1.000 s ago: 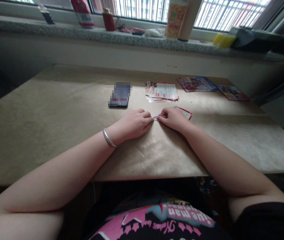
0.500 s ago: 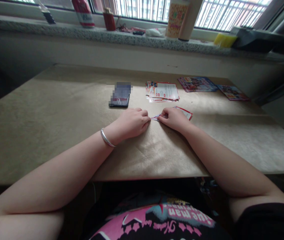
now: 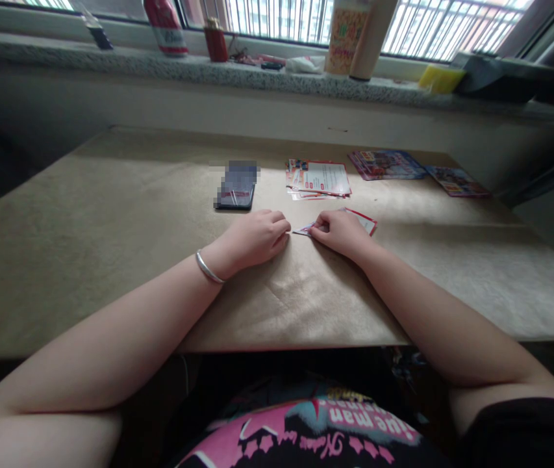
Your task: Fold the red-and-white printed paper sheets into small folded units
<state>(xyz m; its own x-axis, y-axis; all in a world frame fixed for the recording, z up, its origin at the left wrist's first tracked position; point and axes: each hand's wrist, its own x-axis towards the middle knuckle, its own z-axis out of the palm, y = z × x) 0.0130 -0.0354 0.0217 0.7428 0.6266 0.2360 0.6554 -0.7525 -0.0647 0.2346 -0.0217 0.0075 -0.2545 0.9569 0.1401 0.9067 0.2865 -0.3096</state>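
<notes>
Card [image 3: 367, 222], red-edged and white-faced, on the table [image 3: 111, 227], partly behind the right hand [image 3: 342, 229]. Right thumb and fingertips pinch a printed paper [image 3: 302, 231] whose pointed end sticks out left; can't tell if it's part of the same card. Left hand [image 3: 260, 237] rests on the tabletop just beside that point, apart from it, fingers curled close together; thumb hidden, can't tell if anything is between them. Silver bangle [image 3: 208, 266] on left wrist. Beyond left hand: black smartphone [image 3: 240, 194], partly pixelated. Beyond right hand: loose stack of printed cards [image 3: 325, 177], white one on top. Farther right, fanned pile of colorful picture cards [image 3: 388, 164], then another picture card pile [image 3: 456, 181] just beside it. Granite windowsill [image 3: 125, 58] behind: pink bottle [image 3: 164, 29], red gold-capped container [image 3: 215, 42], patterned cup [image 3: 346, 39].
</notes>
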